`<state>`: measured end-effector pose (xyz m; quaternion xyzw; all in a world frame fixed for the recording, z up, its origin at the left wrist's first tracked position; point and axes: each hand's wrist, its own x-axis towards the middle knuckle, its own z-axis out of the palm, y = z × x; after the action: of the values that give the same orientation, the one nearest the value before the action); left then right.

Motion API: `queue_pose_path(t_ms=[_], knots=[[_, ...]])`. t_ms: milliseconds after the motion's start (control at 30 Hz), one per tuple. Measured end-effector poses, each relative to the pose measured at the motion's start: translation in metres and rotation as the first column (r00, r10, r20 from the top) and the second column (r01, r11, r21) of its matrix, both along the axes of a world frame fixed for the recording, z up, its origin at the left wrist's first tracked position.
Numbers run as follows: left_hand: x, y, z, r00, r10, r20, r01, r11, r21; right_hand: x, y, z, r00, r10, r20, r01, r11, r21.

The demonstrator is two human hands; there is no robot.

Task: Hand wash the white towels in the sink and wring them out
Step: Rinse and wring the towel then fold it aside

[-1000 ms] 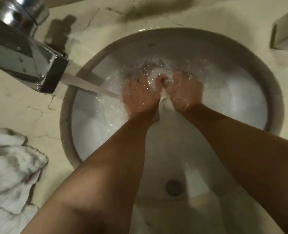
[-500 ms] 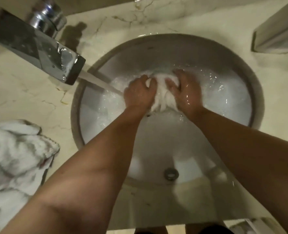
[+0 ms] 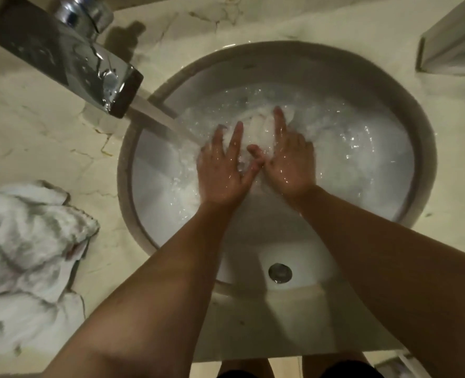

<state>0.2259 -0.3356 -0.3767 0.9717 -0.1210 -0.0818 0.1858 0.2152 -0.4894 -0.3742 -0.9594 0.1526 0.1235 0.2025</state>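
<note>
Both hands flat, fingers straight: left hand (image 3: 222, 173), right hand (image 3: 288, 159) pressed white towel (image 3: 256, 129) into sink (image 3: 384, 85) under tap stream (image 3: 160, 115). Felt soaked, heavy, limp, slippery; best bunched, gripped by ends for wringing.

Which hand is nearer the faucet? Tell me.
Left. The left hand lies just below the faucet spout, beside the water stream; the right hand is farther off, across the towel.
</note>
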Motion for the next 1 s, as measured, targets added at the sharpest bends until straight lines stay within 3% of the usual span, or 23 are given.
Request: queue_pose_path(t_ms=[67,167,300,467,633,733,867,933,1000], knots=[[0.009,-0.01,-0.001,0.994,0.11,0.002,-0.11,0.993,0.045,0.007,0.003,-0.008,0.999,0.011,0.031,-0.01,0.999,-0.032],[0.023,-0.021,-0.004,0.968,0.233,-0.092,-0.226,0.97,0.085,0.014,0.004,-0.011,0.999,0.007,0.046,-0.011,0.996,0.091],[0.036,-0.023,-0.003,0.973,0.229,0.029,-0.23,0.973,0.032,0.028,0.003,-0.005,0.989,0.006,0.147,-0.005,1.0,-0.005],[0.059,-0.024,0.004,0.915,0.295,-0.276,-0.288,0.955,0.068,0.038,0.001,0.002,0.997,-0.035,0.066,0.025,0.99,0.138],[0.055,-0.012,0.022,0.895,0.19,-0.403,-0.23,0.972,-0.052,0.027,0.006,0.017,0.994,-0.051,-0.097,0.062,0.991,0.12],[0.047,-0.002,0.032,0.857,0.248,-0.452,-0.293,0.956,-0.032,0.023,0.011,0.037,0.99,-0.076,-0.121,0.093,0.985,0.145],[0.036,0.021,0.052,0.674,0.411,-0.614,-0.559,0.827,-0.061,0.03,0.03,0.08,0.995,-0.081,-0.064,0.097,0.944,0.314],[0.036,0.032,0.072,0.569,0.44,-0.694,-0.73,0.659,-0.181,0.045,0.041,0.11,0.997,-0.076,-0.034,0.083,0.901,0.426],[0.033,0.044,0.093,0.533,0.42,-0.734,-0.801,0.531,-0.278,0.063,0.049,0.141,0.998,-0.066,-0.007,0.06,0.858,0.509]])
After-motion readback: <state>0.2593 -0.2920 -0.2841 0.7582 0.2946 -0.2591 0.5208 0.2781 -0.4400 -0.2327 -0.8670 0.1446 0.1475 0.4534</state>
